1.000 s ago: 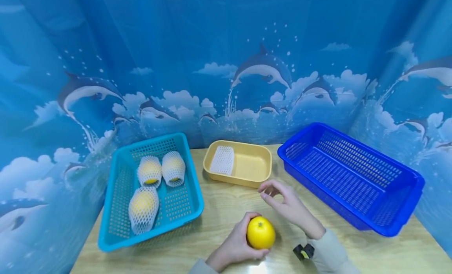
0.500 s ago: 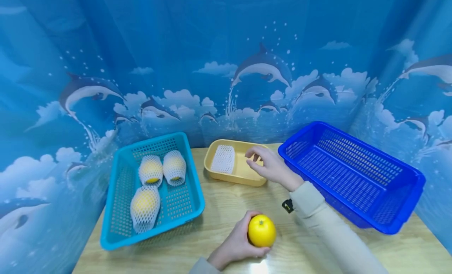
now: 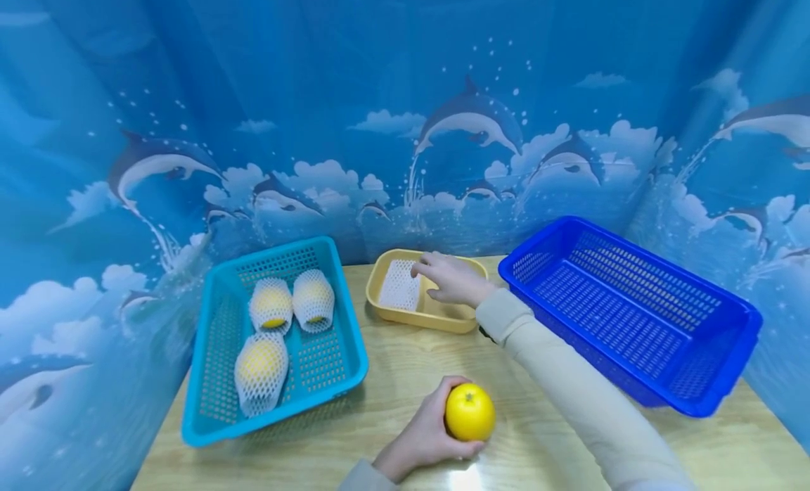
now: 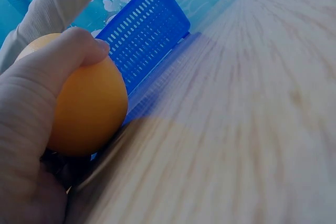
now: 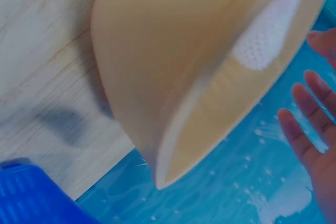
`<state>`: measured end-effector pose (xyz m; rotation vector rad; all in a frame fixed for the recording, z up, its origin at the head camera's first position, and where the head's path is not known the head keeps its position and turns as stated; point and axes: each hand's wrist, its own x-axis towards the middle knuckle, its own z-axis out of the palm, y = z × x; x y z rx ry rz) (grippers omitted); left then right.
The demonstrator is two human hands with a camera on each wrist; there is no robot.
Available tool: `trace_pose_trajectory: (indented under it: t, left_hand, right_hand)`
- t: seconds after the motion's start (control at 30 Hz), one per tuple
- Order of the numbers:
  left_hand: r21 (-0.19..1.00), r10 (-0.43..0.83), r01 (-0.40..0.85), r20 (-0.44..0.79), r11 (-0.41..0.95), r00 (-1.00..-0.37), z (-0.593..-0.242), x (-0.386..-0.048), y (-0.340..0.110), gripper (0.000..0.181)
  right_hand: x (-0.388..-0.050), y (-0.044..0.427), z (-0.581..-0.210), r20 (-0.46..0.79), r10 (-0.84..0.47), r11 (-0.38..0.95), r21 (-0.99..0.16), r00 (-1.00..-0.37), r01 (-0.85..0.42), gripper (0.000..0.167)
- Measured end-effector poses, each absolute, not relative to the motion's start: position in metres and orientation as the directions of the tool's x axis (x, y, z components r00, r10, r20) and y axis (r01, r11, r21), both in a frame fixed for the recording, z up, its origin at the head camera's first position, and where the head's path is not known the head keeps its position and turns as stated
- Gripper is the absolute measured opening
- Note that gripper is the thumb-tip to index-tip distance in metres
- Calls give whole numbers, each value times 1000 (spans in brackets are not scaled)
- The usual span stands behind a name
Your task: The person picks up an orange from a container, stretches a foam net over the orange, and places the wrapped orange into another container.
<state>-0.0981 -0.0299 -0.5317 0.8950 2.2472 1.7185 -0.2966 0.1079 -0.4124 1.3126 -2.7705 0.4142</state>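
Observation:
In the head view my left hand (image 3: 430,428) grips a yellow-orange round fruit, an orange (image 3: 470,412), near the table's front. The left wrist view shows the thumb curled over the orange (image 4: 89,108). My right hand (image 3: 451,278) is over the yellow tray (image 3: 422,321), fingertips beside the white foam net sleeve (image 3: 399,285) lying in its left part. In the right wrist view the fingers of the right hand (image 5: 317,114) are spread and hold nothing; the net sleeve (image 5: 270,32) shows inside the tray, apart from them.
A teal basket (image 3: 272,424) at the left holds three fruits in foam nets (image 3: 261,368). At the right stands a deep blue basket (image 3: 633,315). Both flank the yellow tray on the wooden table (image 3: 329,449). A dolphin-print curtain (image 3: 405,125) hangs behind.
My right hand has moved forward and left, from in front of the yellow tray to over it, near the net sleeve. The left hand keeps its grip on the orange, hardly moving.

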Motion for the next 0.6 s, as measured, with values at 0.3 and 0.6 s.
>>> trace_pose_trajectory:
  t: [0.3,0.6]
  left_hand:
    - [921,557,353,210,161,-803,-532,-97,-30,78]
    - [911,553,373,222,176,-803,-533,-98,-31,78]
  right_hand:
    - [-312,102,-435,35,-789,605,-135,-614,-785,57]
    - [-312,90,-442,-62,-804,594,-142,-591,-792,41]
